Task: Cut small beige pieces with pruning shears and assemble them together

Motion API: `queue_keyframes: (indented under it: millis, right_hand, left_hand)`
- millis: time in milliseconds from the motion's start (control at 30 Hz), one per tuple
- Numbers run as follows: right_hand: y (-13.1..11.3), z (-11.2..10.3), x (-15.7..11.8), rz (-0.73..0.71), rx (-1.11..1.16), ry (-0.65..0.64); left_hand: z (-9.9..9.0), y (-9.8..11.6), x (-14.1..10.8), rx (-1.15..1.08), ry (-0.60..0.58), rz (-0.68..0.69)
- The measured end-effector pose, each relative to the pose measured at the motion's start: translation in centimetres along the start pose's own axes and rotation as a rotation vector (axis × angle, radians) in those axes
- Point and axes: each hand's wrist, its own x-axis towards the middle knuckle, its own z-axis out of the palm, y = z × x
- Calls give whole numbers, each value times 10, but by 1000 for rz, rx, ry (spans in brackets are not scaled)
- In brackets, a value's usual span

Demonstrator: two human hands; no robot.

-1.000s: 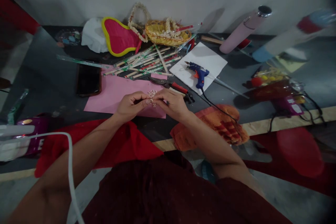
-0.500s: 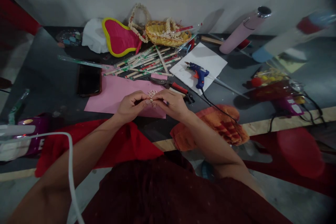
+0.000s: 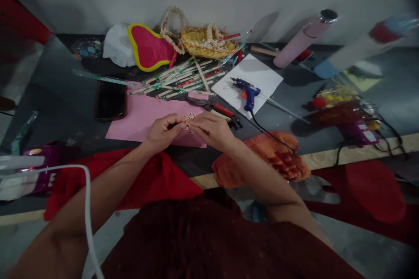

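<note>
My left hand (image 3: 167,130) and my right hand (image 3: 211,128) meet fingertip to fingertip over a pink sheet (image 3: 140,115). Both are closed in a pinch; whatever sits between the fingertips is too small to name. Just beyond the fingers lies a small heap of short pale stick pieces (image 3: 190,116), partly covered by my right hand. Red-handled pliers or cutters (image 3: 219,108) rest behind my right hand. Farther back lies a pile of wrapped chopsticks (image 3: 183,77). To the right, a blue glue gun (image 3: 248,93) rests on a white sheet (image 3: 262,69).
A phone (image 3: 111,99) lies left of the pink sheet. At the back stand a pink heart-shaped piece (image 3: 150,47), a wicker basket (image 3: 199,45) and a pink flask (image 3: 304,41). An orange towel (image 3: 271,154) and a red cloth (image 3: 147,181) lie along the front edge.
My right hand's fingers have shifted slightly left and now cover more of the pinch point. My left hand stays almost still, and the things on the table have not moved.
</note>
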Motion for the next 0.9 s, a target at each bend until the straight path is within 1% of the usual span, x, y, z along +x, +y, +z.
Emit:
queue_keyframes:
  millis: [100,267,333,433,500,567,700,767,833,900]
  right_hand:
    - [-3,-3,2,79,81,-4]
    - [-6,-6,4,281,196,-20]
    - [-6,-3,4,313,225,-32]
    - [-7,1,4,314,221,-52]
    - [-8,2,4,324,201,-55]
    - [-9,1,4,366,217,-49]
    - [-8,-2,6,531,369,-14]
    - [-7,-2,7,594,464,-22]
    - [-8,-1,8,626,544,-37]
    - [-10,0,8,637,572,-43]
  left_hand:
    - [-1,0,1,67,10,42]
    - [-2,-2,3,297,58,197]
    - [-2,-4,2,384,47,256]
    - [-1,-8,2,484,56,321]
    - [0,-8,0,522,84,338]
    - [1,-7,-1,531,103,344]
    - [2,-1,-4,501,138,320]
    - [3,-1,-5,495,163,314]
    - [3,-2,-5,505,169,309]
    - [5,-4,-5,515,160,282]
